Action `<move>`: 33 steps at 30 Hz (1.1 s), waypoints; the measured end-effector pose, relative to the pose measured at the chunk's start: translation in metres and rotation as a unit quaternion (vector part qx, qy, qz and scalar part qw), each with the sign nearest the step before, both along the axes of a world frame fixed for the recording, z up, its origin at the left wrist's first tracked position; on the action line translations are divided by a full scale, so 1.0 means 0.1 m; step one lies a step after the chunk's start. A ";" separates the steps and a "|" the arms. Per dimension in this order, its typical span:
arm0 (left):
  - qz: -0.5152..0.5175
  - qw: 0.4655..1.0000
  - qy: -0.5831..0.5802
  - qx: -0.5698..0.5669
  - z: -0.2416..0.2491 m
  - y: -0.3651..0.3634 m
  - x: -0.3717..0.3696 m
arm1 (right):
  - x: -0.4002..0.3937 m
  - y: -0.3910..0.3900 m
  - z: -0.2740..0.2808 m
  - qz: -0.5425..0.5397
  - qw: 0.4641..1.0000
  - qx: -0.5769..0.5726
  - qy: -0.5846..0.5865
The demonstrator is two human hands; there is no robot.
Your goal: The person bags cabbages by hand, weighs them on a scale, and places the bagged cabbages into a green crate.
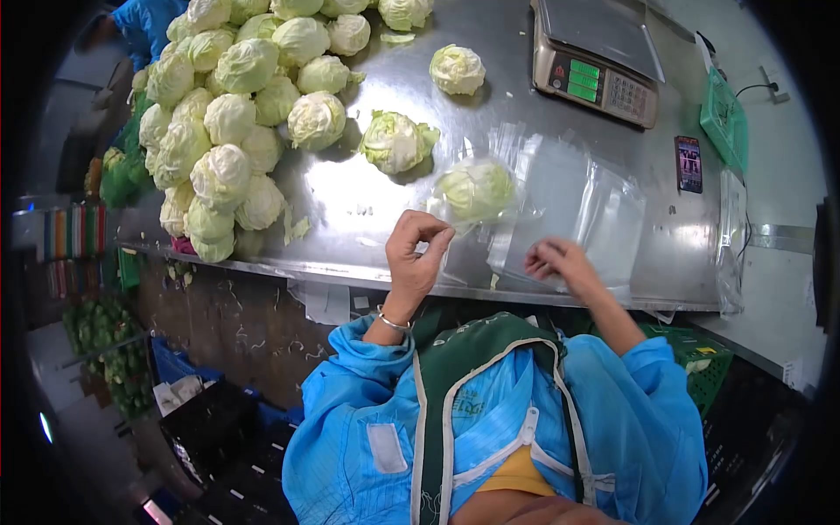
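Note:
A pale green cabbage (pixel 473 191) lies on the metal table inside a clear plastic bag (pixel 518 208). At the bag's near left edge is my left hand (pixel 415 254), thumb and forefinger closed in a pinch on what looks like the bag's thin film. My right hand (pixel 560 264) hovers over a spread of flat clear plastic bags (pixel 573 206). Its fingers are loosely bent, a little blurred, with nothing visible in them. Two unwrapped cabbages sit just beyond: a leafy one (pixel 395 142) and a rounder one (pixel 457 70).
A large heap of cabbages (pixel 229 121) fills the left of the metal table (pixel 350 223). A scale (pixel 598 66) with a lit display stands at the back right, near a phone (pixel 689 164) and a green basket (pixel 724 118). Another person's blue sleeve (pixel 144 31) shows at far left.

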State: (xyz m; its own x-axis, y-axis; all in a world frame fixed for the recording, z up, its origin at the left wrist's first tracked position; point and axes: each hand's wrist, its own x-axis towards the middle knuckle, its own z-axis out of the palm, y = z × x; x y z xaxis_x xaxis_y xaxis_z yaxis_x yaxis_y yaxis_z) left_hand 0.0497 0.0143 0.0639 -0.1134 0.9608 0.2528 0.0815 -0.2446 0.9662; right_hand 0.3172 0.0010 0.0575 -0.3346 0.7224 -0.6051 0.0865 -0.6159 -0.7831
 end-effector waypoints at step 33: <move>0.010 0.977 0.040 -0.210 -0.27 -0.34 -0.53 | -0.58 -0.53 0.36 -0.062 0.843 0.319 -0.428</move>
State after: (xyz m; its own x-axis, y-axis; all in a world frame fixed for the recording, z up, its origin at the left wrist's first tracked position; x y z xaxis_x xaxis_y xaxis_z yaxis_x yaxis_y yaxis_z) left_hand -0.0032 -0.0199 0.0371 -0.1286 0.9797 -0.1535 0.1609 0.1734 0.9716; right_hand 0.2596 -0.0516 0.0936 0.1302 0.9896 -0.0615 0.7546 -0.1392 -0.6413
